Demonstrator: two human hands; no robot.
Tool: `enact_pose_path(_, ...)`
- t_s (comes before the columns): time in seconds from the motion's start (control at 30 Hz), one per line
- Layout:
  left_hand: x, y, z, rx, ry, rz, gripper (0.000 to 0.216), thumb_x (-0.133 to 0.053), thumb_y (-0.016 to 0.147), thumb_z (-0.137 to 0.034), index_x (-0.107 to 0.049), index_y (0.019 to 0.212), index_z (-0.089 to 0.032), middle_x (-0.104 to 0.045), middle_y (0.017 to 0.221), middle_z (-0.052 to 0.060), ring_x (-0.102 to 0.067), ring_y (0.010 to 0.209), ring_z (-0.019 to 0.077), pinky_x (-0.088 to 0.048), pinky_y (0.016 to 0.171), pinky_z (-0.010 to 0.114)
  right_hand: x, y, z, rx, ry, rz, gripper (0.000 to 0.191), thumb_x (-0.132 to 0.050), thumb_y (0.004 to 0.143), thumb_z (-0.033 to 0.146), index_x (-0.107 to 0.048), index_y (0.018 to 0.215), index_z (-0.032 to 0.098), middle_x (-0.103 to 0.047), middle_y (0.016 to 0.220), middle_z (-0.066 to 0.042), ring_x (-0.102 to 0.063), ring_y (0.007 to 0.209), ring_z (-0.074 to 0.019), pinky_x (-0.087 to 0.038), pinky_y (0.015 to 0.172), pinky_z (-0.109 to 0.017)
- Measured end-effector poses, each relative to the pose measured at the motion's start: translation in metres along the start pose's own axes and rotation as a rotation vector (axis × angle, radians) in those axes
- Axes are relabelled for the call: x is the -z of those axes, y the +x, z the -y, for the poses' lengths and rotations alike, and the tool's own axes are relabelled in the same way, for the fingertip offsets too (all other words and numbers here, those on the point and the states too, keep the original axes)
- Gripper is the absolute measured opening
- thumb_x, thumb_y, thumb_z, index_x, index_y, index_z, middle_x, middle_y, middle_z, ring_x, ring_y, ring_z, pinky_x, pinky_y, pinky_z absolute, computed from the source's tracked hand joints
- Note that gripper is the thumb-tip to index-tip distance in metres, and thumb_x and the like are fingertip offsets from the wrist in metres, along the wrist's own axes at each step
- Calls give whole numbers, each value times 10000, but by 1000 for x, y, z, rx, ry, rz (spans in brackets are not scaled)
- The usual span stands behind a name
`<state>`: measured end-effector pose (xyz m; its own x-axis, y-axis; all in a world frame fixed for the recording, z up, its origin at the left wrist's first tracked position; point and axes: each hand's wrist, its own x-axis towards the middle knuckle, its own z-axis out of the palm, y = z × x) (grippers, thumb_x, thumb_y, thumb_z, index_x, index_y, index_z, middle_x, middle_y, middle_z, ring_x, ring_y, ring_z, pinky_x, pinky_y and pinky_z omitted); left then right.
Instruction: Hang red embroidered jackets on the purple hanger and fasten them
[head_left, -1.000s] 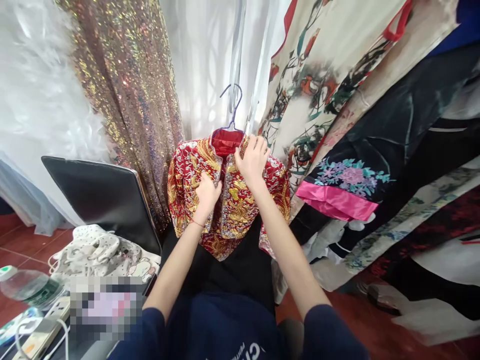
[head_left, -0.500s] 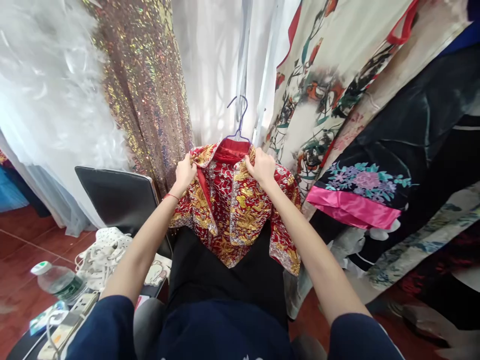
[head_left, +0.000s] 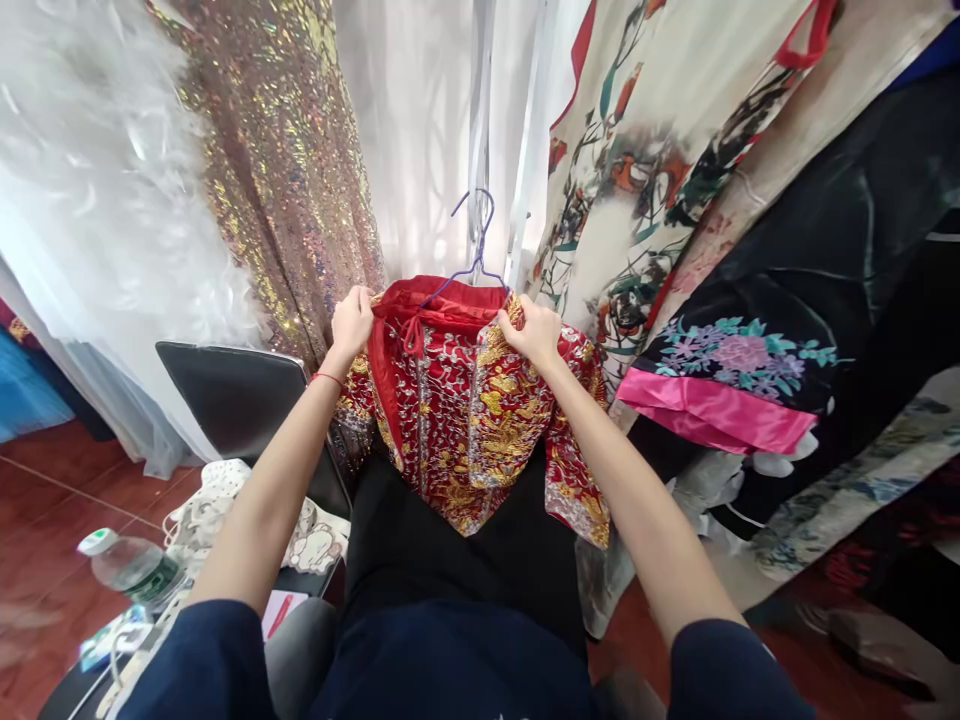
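Observation:
A red jacket [head_left: 499, 420] with gold and silver embroidery lies over my lap, on a purple wire hanger [head_left: 482, 230] whose hook sticks up past the collar. My left hand [head_left: 352, 320] grips the jacket's front edge near the shoulder and holds it pulled open to the left, so the red lining shows. My right hand [head_left: 531, 330] pinches the other front edge beside the collar. Between them a small red tie [head_left: 412, 335] shows on a red embroidered layer inside. The fingertips of both hands are partly hidden by the cloth.
A black chair back [head_left: 232, 395] stands at left, near a white bag [head_left: 217, 500], a plastic bottle [head_left: 135, 568] and a power strip [head_left: 142, 655]. A sequined gown [head_left: 277, 150] and white feathers [head_left: 97, 130] hang behind. Floral dresses [head_left: 637, 180] and a pink-trimmed dark garment [head_left: 720, 405] hang right.
My left hand has moved left with the jacket's front edge, spreading it wider. More red lining, the tie and the hanger's left arm now show. My right hand keeps its hold, shifted slightly right.

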<state>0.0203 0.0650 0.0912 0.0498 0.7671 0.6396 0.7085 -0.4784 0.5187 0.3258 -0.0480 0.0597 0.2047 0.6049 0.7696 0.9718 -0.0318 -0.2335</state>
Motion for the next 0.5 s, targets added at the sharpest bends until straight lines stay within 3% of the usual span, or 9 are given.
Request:
enact_pose_path(0.07, 3, -5, 6, -138, -111, 72, 453, -260, 1032, -411, -628, 1166, -183, -712, 1197, 117, -661, 1118, 234, -461, 1002, 349, 1, 0, 0, -12, -8, 9, 383, -433, 932, 513, -609, 910, 173, -625, 698, -60, -569, 646, -210, -275, 578, -299)
enact_pose_path(0.13, 6, -10, 11, -231, -129, 160, 435, -405, 984, -443, -553, 1286, -167, -686, 1263, 118, -646, 1146, 233, -461, 1017, 341, 2, 0, 2, -25, -23, 18, 389, -429, 934, 511, -614, 930, 169, -628, 708, -64, -570, 658, -215, -276, 583, -302)
enact_pose_path(0.2, 10, -12, 16, -247, -32, 200, 491, -558, 893, -369, -511, 1341, -175, -660, 1311, 121, -633, 1177, 257, -467, 1022, 358, 3, -1, 3, -26, -30, 28, 401, -420, 939, 514, -618, 943, 166, -631, 715, -67, -570, 666, -217, -281, 590, -304)
enact_pose_path(0.27, 14, -10, 20, -178, 109, 130, 468, -599, 835, -283, -556, 1292, -195, -644, 1318, 125, -615, 1205, 287, -472, 1018, 382, 3, -1, 4, -15, -27, 38, 407, -413, 943, 512, -623, 958, 163, -637, 723, -69, -573, 670, -217, -287, 597, -304)
enact_pose_path(0.37, 18, -2, 21, 61, 213, -64, 355, -620, 815, -288, -631, 1162, -218, -649, 1260, 134, -614, 1181, 321, -487, 979, 409, 3, -1, 5, -9, -28, 55, 410, -411, 941, 507, -631, 974, 162, -647, 734, -73, -579, 676, -220, -287, 595, -303)
enact_pose_path(0.43, 18, 2, 20, 222, 208, -114, 292, -638, 818, -349, -662, 1081, -225, -683, 1169, 130, -636, 1121, 331, -494, 943, 419, 4, -1, 5, -11, -34, 59, 409, -415, 938, 507, -634, 973, 164, -653, 741, -77, -584, 685, -225, -288, 597, -305)
enact_pose_path(0.5, 14, 4, 20, 282, 182, -117, 255, -620, 845, -384, -678, 1043, -234, -711, 1102, 116, -649, 1089, 324, -489, 939, 423, 6, -2, 6, -15, -41, 54, 405, -420, 934, 508, -634, 968, 166, -656, 746, -81, -587, 694, -232, -292, 604, -309)
